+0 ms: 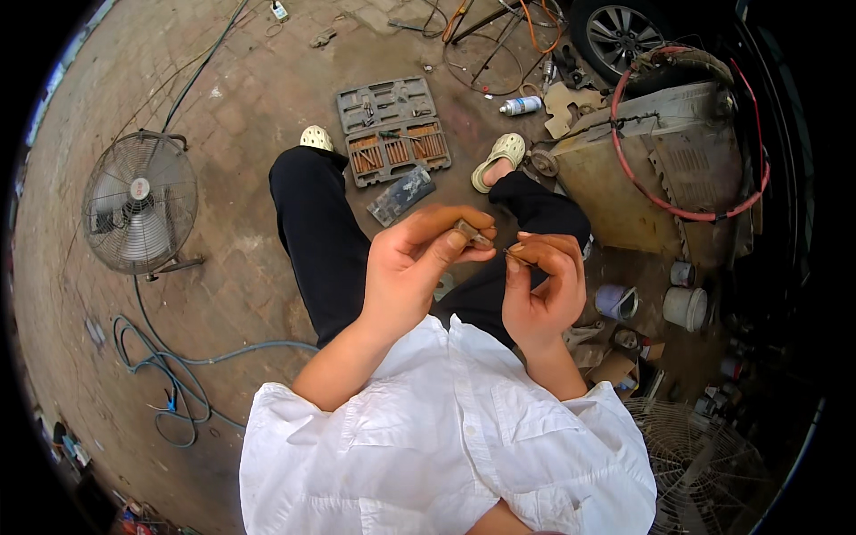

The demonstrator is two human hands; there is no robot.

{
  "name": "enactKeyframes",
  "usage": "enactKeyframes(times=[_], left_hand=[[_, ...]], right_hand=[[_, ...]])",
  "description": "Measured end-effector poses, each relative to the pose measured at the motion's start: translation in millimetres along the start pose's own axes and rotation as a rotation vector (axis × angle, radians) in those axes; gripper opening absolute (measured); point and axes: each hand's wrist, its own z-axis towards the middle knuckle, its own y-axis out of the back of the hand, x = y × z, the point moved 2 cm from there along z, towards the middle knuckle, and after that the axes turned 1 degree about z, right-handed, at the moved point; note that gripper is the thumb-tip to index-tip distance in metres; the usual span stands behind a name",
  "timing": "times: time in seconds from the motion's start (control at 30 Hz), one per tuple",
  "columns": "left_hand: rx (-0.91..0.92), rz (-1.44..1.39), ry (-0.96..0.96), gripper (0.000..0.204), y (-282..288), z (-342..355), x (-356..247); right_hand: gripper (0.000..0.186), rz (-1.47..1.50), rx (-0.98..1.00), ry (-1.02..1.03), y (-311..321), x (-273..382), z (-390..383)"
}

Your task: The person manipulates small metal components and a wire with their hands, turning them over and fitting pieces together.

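My left hand (412, 267) pinches a small greyish metal piece (471, 234) between thumb and fingers, just above my lap. Close on its right, my right hand (541, 281) pinches a tiny thin item (514, 252) that is too small to name; the two hands are slightly apart. Beyond them on the floor lies an open grey plastic case (388, 92) with rows of copper-coloured rods and a few small tools. A grey, stained block-like object (401, 196) lies between the case and my hands.
A floor fan (139, 209) stands left beside a coiled hose (163, 366). On the right are a bulky metal box (624, 201) with a red hose, buckets (685, 305), a car wheel (615, 36) and a fan guard (695, 455). A spray can (520, 106) lies near my right foot.
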Motion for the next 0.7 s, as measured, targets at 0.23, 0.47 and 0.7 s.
enactKeyframes(times=[0.23,0.47,0.7], left_hand=[[-0.007,0.001,0.062,0.024,1,-4,0],[-0.019,0.111,-0.030,0.022,-3,-4,-1],[-0.026,0.274,-0.109,0.020,-3,-4,-4]], right_hand=[[0.021,-0.060,0.011,0.074,2,11,8],[0.022,-0.139,0.003,0.094,-1,10,5],[0.022,-0.214,0.021,0.122,-2,15,10]])
